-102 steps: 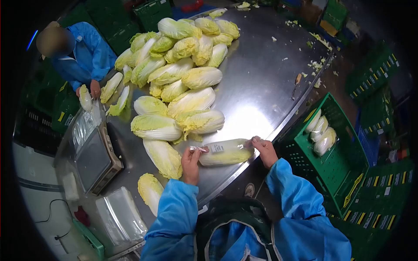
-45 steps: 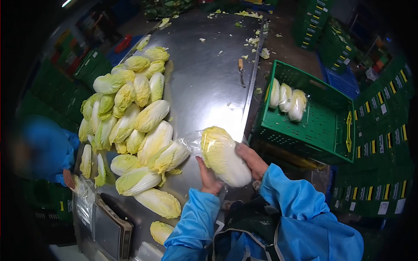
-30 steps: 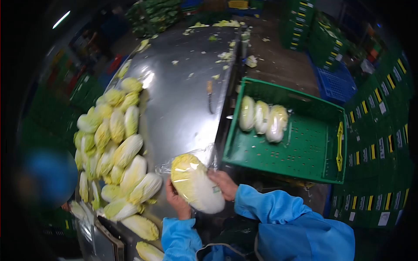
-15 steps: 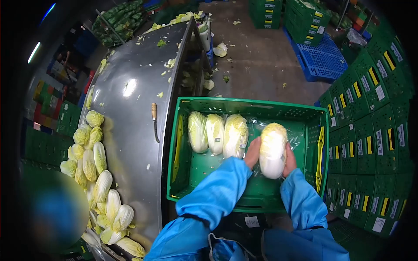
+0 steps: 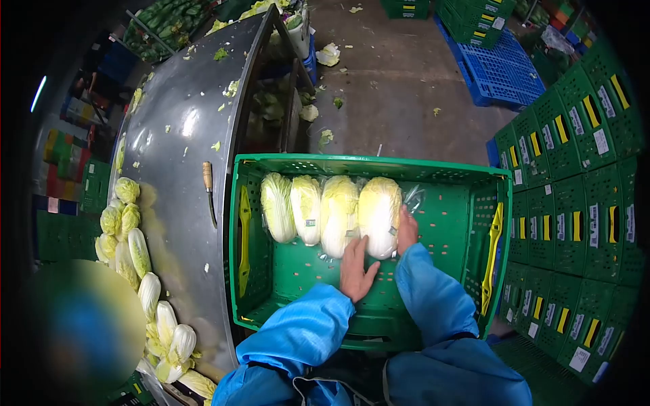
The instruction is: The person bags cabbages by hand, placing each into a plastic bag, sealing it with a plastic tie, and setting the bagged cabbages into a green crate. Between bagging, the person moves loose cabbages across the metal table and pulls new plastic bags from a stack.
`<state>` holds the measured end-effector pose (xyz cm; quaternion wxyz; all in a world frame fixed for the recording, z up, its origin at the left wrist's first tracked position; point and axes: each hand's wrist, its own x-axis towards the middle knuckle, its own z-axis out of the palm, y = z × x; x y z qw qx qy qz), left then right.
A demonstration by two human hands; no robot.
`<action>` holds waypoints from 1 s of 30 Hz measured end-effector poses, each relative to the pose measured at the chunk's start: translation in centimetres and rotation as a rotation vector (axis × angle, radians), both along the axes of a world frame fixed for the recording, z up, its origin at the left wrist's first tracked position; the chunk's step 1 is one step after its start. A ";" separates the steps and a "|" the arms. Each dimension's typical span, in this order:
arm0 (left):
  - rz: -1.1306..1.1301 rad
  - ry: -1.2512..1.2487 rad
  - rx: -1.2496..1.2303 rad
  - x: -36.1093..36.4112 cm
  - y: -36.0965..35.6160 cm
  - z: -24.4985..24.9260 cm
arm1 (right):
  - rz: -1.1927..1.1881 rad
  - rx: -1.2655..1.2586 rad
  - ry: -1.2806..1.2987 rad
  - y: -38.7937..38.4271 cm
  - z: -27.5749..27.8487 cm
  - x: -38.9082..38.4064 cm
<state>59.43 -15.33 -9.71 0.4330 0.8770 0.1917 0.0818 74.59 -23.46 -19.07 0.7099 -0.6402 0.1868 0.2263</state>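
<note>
Several plastic-wrapped Chinese cabbages stand in a row along the left and middle of a green crate [image 5: 372, 161]. The rightmost cabbage [image 5: 379, 215] lies beside a yellowish one [image 5: 339, 210]. My left hand [image 5: 356, 271] is open, its fingers at the lower ends of these two cabbages. Against the right side of the rightmost cabbage rests my right hand [image 5: 406, 231], open, with clear wrap bunched above it. Neither hand is closed round a cabbage.
On the metal table [image 5: 176, 162] at left lie a curved knife [image 5: 208, 183] and a pile of unwrapped cabbages [image 5: 139, 250]. Stacked green crates [image 5: 555, 230] line the right side. A blue pallet [image 5: 497, 71] and leaf scraps are on the floor.
The cabbage held between both hands has moved left and down into the row. My left hand has come off its side and opened; my right hand has moved left with it. The view has shifted.
</note>
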 end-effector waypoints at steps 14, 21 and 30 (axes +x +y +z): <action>-0.290 -0.013 0.150 -1.9 2.0 2.0 | -0.074 -0.370 -0.231 -0.6 4.8 -3.7; -0.152 0.015 -0.144 -5.8 4.4 5.2 | -0.088 -0.083 -0.262 -1.2 -6.2 -1.2; 0.988 -0.201 -0.285 -35.3 10.3 13.3 | 0.469 0.090 -0.535 9.9 17.9 -4.3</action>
